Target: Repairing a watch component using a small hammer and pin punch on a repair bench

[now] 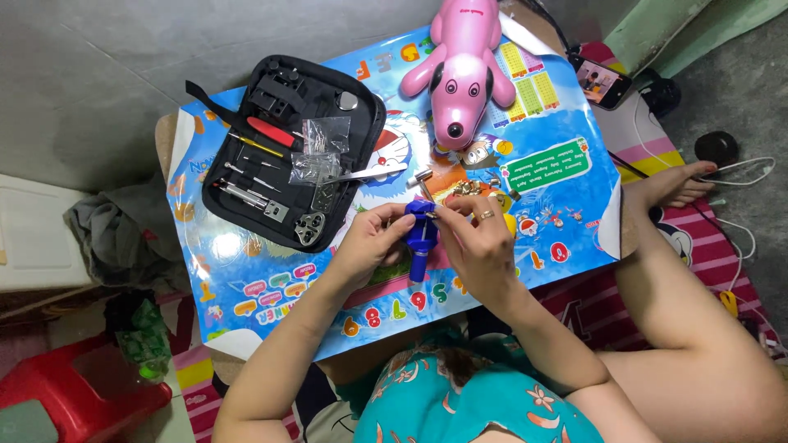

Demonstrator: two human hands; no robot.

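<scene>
1. Left hand (371, 242): fingers curled close around the head of a blue hand tool (421, 230), thumb and forefinger pinching at its top edge.
2. Right hand (480, 242): fingers nearly closed, tips pressed on the same blue head from the opposite side; a ring sits on one finger. Whether a small part is pinched between the fingertips cannot be told.
3. Blue hand tool: held upright-ish between both sets of fingers just above the counter (566, 205), its handle hanging down below the fingers toward the person.
4. Small silver hammer-like tool (423, 182): lying on the counter just beyond the fingertips.
5. Cluster of small brass-coloured pieces (466, 189): on the counter just beyond the right fingers.
6. Black zip case (371, 135): open flat, beyond and to the left of the left fingers. Contents: a red-handled tool (271, 131), several thin metal drivers (246, 168), a black block holder (277, 92), a round metal piece (348, 100), clear plastic bags (320, 148), and a flat metal fitting (310, 228) at the near edge.
7. Pink toy dog (461, 70): well beyond the fingers, at the far edge of the counter.
8. Phone (602, 82): far right, well apart from the fingers.
9. Red plastic stool (78, 390): on the floor, far left.
</scene>
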